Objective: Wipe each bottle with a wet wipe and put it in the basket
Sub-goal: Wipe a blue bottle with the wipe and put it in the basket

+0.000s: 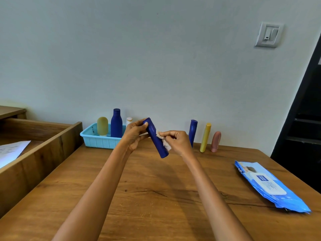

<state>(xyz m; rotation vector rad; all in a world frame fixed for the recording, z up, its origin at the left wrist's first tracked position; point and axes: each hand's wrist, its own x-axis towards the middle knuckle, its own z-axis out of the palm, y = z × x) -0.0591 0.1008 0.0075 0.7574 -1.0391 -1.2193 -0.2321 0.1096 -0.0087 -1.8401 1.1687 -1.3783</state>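
My left hand (134, 133) grips the upper end of a dark blue tube bottle (156, 139), held tilted above the table. My right hand (175, 140) pinches a crumpled white wet wipe (164, 140) against the bottle's side. A light blue basket (99, 140) stands at the back left and holds an olive bottle (102, 126), a dark blue bottle (116, 123) and a small white bottle (129, 121). Against the wall to the right stand another dark blue tube (192, 131), a yellow tube (205, 137) and a pink bottle (215, 141).
A blue pack of wet wipes (267, 185) lies at the right on the wooden table (156, 197). An open wooden drawer (40, 145) with a sheet of paper (12, 150) sits at the left. A dark shelf unit (305, 119) stands at the right.
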